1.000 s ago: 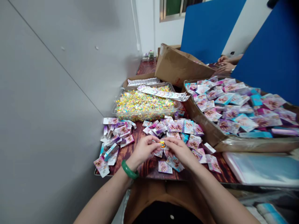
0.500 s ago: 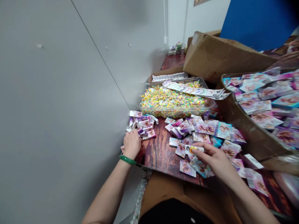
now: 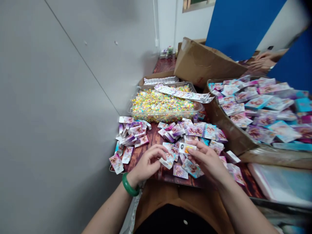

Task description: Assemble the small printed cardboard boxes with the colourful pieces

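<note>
My left hand [image 3: 150, 162], a green bangle on its wrist, grips a small white-and-blue printed carton [image 3: 169, 154] by its left side. Close beside it, my right hand [image 3: 207, 159] pinches a white printed card [image 3: 183, 148] with a dark round mark. A small yellow piece [image 3: 189, 149] lies against that card by the fingertips; its exact kind is too small to tell. Under and around both hands are loose small cartons [image 3: 192, 167] in purple, pink and blue. Another group of cartons [image 3: 136, 130] lies by the grey wall.
A clear plastic tub [image 3: 165, 116] of small colourful packets stands behind the cartons, with printed strips [image 3: 181, 93] across it. At right is a cardboard box [image 3: 226, 131] full of cartons. Clear plastic bags [image 3: 278, 182] lie nearer. Another person's hands [image 3: 263, 61] show far right.
My left hand has come away from the pile by the wall toward the middle, now with a carton in it. My right hand still holds the card. The view has swung right.
</note>
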`<state>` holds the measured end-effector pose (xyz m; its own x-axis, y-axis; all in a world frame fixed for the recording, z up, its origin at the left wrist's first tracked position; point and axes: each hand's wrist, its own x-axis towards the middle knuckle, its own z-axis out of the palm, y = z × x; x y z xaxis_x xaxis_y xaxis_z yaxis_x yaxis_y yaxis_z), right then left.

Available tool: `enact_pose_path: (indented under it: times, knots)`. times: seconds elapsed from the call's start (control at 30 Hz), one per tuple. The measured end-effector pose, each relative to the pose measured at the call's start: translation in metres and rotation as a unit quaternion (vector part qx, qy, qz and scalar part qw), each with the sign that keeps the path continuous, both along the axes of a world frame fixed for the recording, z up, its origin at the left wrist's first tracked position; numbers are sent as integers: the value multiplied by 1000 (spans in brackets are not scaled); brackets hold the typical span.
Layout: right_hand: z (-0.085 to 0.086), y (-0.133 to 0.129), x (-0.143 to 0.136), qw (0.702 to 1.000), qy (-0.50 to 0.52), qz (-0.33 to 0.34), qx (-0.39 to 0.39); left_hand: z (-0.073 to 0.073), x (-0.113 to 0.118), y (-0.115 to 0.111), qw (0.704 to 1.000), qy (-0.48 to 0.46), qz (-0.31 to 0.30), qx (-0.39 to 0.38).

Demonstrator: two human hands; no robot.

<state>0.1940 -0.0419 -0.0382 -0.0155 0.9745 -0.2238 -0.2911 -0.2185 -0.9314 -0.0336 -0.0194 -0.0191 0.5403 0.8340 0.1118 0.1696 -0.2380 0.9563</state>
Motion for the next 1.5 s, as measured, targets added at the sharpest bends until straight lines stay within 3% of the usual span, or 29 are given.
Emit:
enact_pose_path:
  times: [0.1,0.17,0.3,0.5,0.67,0.83,0.97,1.07,1.17,1.27,1.4,1.5]
  knots:
    - [5,2,-5,999,-47,6,8,-20,19,-6,976,-171,-6,-134]
    - [7,3,-8,997,-73,-7,10,-29,29,-9,949,-242,31,-202]
    - [7,3,-10,997,-77,-3,12,-36,42,-10,936,-234,125,-232]
    - [4,6,-5,993,-107,-44,27,-40,42,-6,882,-272,149,-355]
    - [0,8,-3,966,-254,-19,48,-38,39,-8,904,-240,117,-334]
    - [-5,7,-10,990,-140,5,17,-43,42,-5,918,-195,79,-337]
    - [-14,8,-15,988,-149,1,29,-53,46,-4,921,-172,86,-340]
    - [-22,8,-14,959,-270,-26,86,-55,48,-5,921,-187,86,-330]
    - [-26,9,-11,923,-360,-38,133,-53,48,-4,935,-139,85,-314]
    - [-24,9,-9,929,-353,-1,115,-54,46,-3,951,-65,83,-291]
    - [-13,8,-11,932,-341,65,100,-60,47,-5,941,-124,100,-299]
    - [-4,9,-15,926,-353,65,115,-60,49,-7,923,-191,104,-317]
